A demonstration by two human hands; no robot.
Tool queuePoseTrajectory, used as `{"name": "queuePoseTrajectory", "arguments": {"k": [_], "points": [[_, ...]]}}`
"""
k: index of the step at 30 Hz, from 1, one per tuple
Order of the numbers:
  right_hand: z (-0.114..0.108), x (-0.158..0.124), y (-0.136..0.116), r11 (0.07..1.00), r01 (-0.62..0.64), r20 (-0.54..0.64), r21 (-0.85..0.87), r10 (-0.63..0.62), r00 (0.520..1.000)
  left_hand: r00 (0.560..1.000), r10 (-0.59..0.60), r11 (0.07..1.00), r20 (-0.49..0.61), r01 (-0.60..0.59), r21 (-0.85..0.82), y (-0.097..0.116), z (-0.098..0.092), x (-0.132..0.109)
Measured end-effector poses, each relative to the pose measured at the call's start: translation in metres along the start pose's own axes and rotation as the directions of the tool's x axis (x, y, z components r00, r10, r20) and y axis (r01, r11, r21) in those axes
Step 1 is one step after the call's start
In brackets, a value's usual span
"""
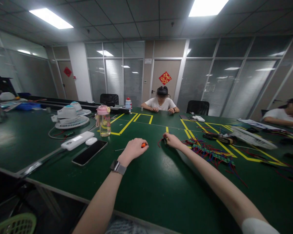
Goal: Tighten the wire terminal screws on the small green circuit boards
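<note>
My left hand [133,150], with a watch on its wrist, is closed around a screwdriver. Its orange handle end [143,145] shows at the fingertips, and a thin metal shaft points left from under the hand. To the right, my right hand [173,141] pinches a small dark part [164,139] with red wire hanging from it; the fingers hide most of it. Close to my right forearm lies a row of small green circuit boards [210,152] with red and blue wires.
Left of my hands lie a phone [90,152], an earbud case [91,141], a white power strip [77,140] and a pink-lidded bottle [104,121]. White fans [70,117] stand behind. A person [161,103] sits opposite, another [284,112] at right. Yellow tape marks the green table [161,195].
</note>
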State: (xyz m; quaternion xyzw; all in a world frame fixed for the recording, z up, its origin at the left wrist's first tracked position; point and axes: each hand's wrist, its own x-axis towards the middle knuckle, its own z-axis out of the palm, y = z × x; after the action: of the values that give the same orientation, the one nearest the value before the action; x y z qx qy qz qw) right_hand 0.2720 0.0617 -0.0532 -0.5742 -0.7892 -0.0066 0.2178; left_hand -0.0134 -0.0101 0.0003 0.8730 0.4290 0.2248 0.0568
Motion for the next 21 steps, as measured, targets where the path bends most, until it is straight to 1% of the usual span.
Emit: {"name": "queuePoseTrajectory", "arguments": {"k": [6,10,17,19,21], "points": [[-0.001,-0.005,-0.007,0.998,0.047,0.009,-0.035,-0.047,0.999,1.000,0.002,1.000,0.002,-0.002,-0.001,0.001,0.000,0.000],[0.002,-0.008,-0.016,0.994,0.096,0.024,-0.051,-0.095,0.995,1.000,0.004,0.999,-0.005,-0.004,0.039,0.001,0.000,0.000],[0.002,-0.006,-0.026,0.984,0.158,0.033,-0.087,-0.155,0.987,1.000,-0.012,0.999,0.010,0.012,0.036,0.001,0.000,-0.001],[0.001,-0.009,-0.032,0.982,0.160,0.027,-0.099,-0.158,0.987,1.000,-0.007,0.999,0.010,0.007,0.037,0.001,0.000,0.000],[0.002,-0.017,-0.044,0.977,0.187,0.036,-0.104,-0.184,0.982,1.000,-0.005,0.999,0.008,0.005,0.049,0.002,0.000,0.000]]}}
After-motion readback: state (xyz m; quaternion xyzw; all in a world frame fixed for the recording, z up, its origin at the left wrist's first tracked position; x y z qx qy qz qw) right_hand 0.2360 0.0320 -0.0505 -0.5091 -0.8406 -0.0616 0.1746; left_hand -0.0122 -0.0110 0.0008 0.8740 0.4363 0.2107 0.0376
